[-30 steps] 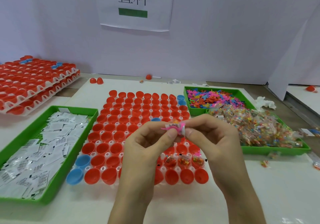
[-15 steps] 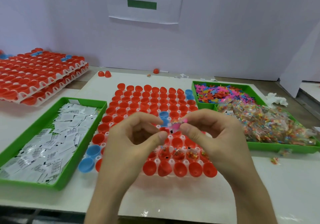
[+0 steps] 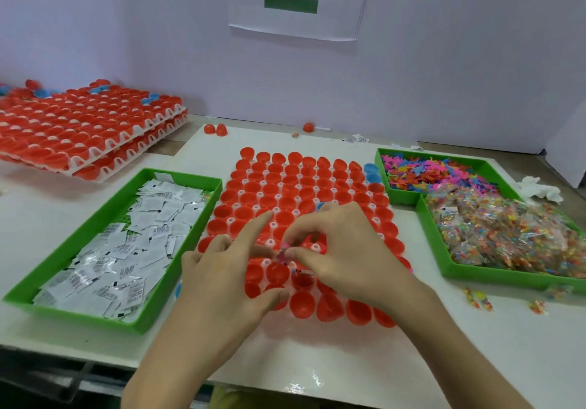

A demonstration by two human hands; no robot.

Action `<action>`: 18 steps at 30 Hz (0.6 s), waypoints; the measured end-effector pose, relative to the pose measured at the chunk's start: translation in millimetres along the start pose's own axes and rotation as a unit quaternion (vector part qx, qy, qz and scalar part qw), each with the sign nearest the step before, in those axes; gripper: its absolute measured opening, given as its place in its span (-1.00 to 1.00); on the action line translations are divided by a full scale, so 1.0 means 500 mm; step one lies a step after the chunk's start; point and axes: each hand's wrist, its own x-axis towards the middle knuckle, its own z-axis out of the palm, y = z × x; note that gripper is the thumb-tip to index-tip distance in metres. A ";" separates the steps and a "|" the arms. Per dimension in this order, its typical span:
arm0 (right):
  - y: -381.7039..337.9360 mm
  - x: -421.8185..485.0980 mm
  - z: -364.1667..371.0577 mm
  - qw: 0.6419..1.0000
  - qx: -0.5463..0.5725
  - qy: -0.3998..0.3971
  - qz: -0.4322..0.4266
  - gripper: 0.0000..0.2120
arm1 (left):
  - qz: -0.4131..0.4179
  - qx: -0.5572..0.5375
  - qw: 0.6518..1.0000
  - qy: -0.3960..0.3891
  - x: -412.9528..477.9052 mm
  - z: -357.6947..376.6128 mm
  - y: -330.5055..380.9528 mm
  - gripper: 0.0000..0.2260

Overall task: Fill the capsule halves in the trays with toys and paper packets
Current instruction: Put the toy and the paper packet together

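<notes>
A white tray of red capsule halves (image 3: 304,183) lies in the middle of the table, with a few blue halves (image 3: 369,169) at its far right corner. Both hands hover over its near rows. My right hand (image 3: 345,250) pinches a small pink bagged toy (image 3: 283,255) between thumb and fingertips, just above the capsule halves. My left hand (image 3: 222,282) is beside it with fingers spread and the index finger stretched out, holding nothing. The hands hide several of the near halves.
A green tray of white paper packets (image 3: 126,250) sits on the left. On the right are green trays of loose coloured toys (image 3: 437,174) and bagged toys (image 3: 507,234). Stacked capsule trays (image 3: 79,123) sit far left. Stray bagged toys (image 3: 475,299) lie near the right tray.
Both hands have come down from chest height to the tray's near rows. My left hand has let go of the toy and spread its fingers; my right hand still pinches it.
</notes>
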 end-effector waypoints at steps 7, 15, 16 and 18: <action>-0.006 0.010 0.023 0.993 -0.084 -0.077 -0.023 -0.93 | 0.006 -0.017 1.000 0.019 0.004 0.008 -0.015 -0.11; -0.022 0.037 0.009 0.983 -0.101 -0.151 -0.025 -0.90 | 0.015 -0.021 0.999 0.032 0.003 0.016 -0.015 -0.11; -0.024 0.041 0.007 0.982 -0.101 -0.160 -0.025 -0.89 | 0.016 -0.020 0.999 0.033 0.002 0.016 -0.013 -0.11; -0.029 0.048 0.003 0.979 -0.107 -0.174 -0.028 -0.88 | 0.017 -0.018 0.999 0.042 -0.001 0.016 -0.009 -0.12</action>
